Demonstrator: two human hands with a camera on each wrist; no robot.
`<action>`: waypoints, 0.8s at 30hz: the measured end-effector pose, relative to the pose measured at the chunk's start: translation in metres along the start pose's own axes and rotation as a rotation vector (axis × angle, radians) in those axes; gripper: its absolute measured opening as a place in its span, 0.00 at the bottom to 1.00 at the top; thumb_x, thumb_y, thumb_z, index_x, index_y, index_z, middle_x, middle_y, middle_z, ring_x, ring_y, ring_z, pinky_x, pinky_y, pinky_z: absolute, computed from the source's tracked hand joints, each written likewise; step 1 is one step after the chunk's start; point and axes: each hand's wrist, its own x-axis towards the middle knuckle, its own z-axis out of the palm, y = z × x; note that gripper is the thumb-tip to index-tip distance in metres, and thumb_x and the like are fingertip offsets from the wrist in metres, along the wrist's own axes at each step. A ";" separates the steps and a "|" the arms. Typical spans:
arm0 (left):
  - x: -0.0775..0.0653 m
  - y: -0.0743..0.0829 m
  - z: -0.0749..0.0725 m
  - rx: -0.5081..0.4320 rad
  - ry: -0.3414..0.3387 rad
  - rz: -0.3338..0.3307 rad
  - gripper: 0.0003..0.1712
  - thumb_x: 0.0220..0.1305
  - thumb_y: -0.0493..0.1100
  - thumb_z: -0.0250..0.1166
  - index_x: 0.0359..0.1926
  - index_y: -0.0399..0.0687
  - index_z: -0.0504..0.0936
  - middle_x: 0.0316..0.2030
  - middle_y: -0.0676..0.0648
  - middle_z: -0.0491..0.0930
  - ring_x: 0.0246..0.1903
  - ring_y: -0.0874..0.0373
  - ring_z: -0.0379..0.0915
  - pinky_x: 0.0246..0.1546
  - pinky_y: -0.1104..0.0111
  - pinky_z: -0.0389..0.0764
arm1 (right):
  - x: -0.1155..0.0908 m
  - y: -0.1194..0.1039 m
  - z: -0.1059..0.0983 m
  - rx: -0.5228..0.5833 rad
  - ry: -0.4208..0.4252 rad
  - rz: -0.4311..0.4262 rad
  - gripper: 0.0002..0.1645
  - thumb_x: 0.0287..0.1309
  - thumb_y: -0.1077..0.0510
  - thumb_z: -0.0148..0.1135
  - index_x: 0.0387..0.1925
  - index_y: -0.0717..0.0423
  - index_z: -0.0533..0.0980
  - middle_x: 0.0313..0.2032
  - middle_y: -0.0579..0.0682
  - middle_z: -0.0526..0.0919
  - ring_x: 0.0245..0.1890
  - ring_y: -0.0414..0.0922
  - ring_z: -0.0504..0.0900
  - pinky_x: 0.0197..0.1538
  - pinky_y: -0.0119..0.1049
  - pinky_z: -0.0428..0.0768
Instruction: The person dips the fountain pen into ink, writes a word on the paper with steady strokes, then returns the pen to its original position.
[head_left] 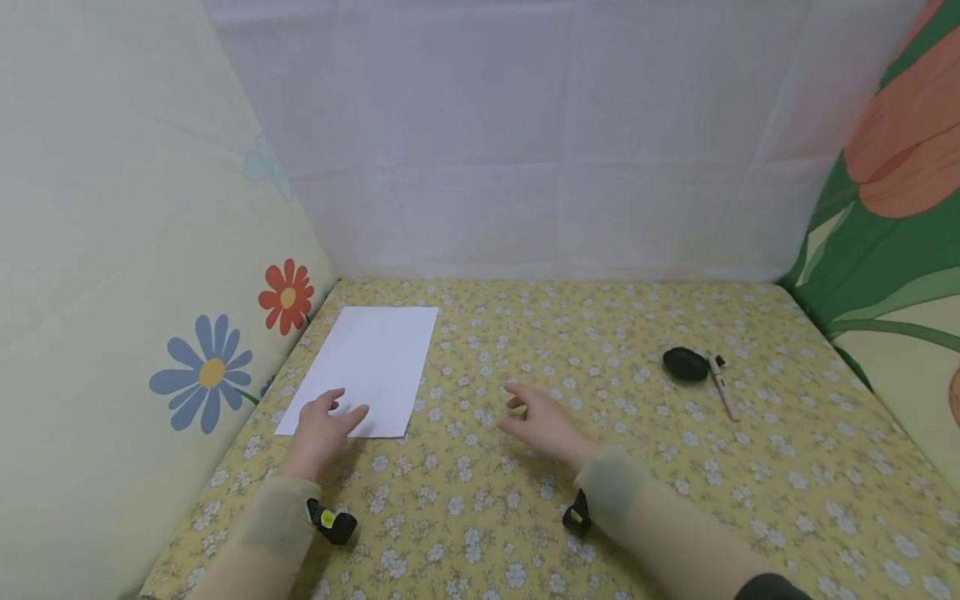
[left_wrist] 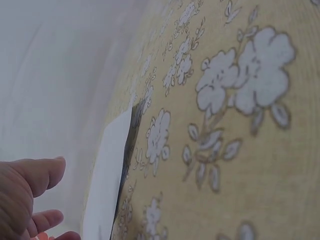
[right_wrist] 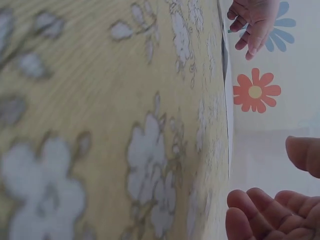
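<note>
A white sheet of paper (head_left: pixel 375 358) lies at the left of the table. My left hand (head_left: pixel 322 429) hovers over its near edge, thumb apart from the loosely bent fingers, holding nothing. In the left wrist view the paper (left_wrist: pixel 107 175) shows beyond the thumb and fingers. My right hand (head_left: pixel 546 423) is over the middle of the table, right of the paper, fingers relaxed and nothing in its grasp. The right wrist view shows its loosely curled fingers (right_wrist: pixel 250 212) with the thumb apart, and the left hand farther off.
A black rounded object (head_left: pixel 686 365) sits on the right part of the table, beside a slim pale pink pen-like item (head_left: pixel 723 387) with a small black piece at its top. The floral tablecloth (head_left: pixel 465 508) meets a white backdrop (head_left: pixel 525 167) behind and flower-printed sheets at both sides.
</note>
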 end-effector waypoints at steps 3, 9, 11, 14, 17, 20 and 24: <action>0.000 -0.003 -0.003 0.002 -0.009 -0.033 0.50 0.65 0.65 0.56 0.74 0.39 0.50 0.67 0.28 0.51 0.67 0.31 0.46 0.63 0.39 0.56 | 0.004 -0.002 0.005 0.001 -0.014 -0.007 0.38 0.63 0.50 0.62 0.71 0.54 0.60 0.57 0.54 0.76 0.50 0.51 0.77 0.46 0.44 0.80; 0.005 -0.013 -0.012 -0.004 0.022 -0.077 0.51 0.65 0.65 0.56 0.73 0.34 0.50 0.67 0.25 0.51 0.66 0.29 0.46 0.62 0.38 0.57 | 0.011 -0.007 0.016 0.012 -0.035 0.005 0.38 0.63 0.47 0.61 0.71 0.50 0.60 0.57 0.52 0.76 0.53 0.51 0.76 0.50 0.46 0.79; 0.008 -0.017 -0.015 0.003 0.042 -0.098 0.51 0.65 0.64 0.57 0.72 0.33 0.50 0.67 0.25 0.51 0.66 0.29 0.45 0.62 0.38 0.57 | 0.013 -0.009 0.020 0.022 -0.041 0.002 0.38 0.63 0.47 0.61 0.71 0.50 0.60 0.57 0.52 0.76 0.53 0.51 0.76 0.50 0.47 0.78; 0.013 -0.022 -0.018 0.020 0.073 -0.129 0.50 0.65 0.62 0.57 0.72 0.31 0.50 0.67 0.24 0.50 0.66 0.28 0.45 0.62 0.38 0.57 | 0.015 -0.012 0.025 0.037 -0.052 0.001 0.38 0.63 0.48 0.61 0.71 0.50 0.61 0.56 0.52 0.76 0.53 0.51 0.76 0.50 0.46 0.79; 0.018 -0.026 -0.022 0.038 0.116 -0.162 0.49 0.65 0.61 0.58 0.71 0.29 0.51 0.66 0.23 0.50 0.65 0.27 0.45 0.61 0.37 0.57 | 0.016 -0.014 0.029 0.053 -0.062 0.004 0.38 0.63 0.48 0.61 0.71 0.50 0.61 0.56 0.51 0.76 0.53 0.50 0.76 0.50 0.45 0.79; 0.021 -0.030 -0.026 0.072 0.153 -0.201 0.50 0.64 0.61 0.58 0.71 0.30 0.53 0.65 0.22 0.50 0.64 0.26 0.45 0.60 0.36 0.56 | 0.018 -0.016 0.031 0.058 -0.068 -0.003 0.38 0.63 0.49 0.62 0.71 0.51 0.60 0.56 0.52 0.76 0.53 0.51 0.76 0.49 0.46 0.79; 0.025 -0.036 -0.033 0.190 0.173 -0.240 0.50 0.62 0.64 0.58 0.70 0.31 0.55 0.64 0.20 0.53 0.61 0.23 0.47 0.55 0.34 0.57 | 0.019 -0.018 0.034 0.047 -0.077 -0.014 0.39 0.63 0.48 0.62 0.71 0.53 0.60 0.56 0.53 0.76 0.53 0.50 0.77 0.51 0.46 0.79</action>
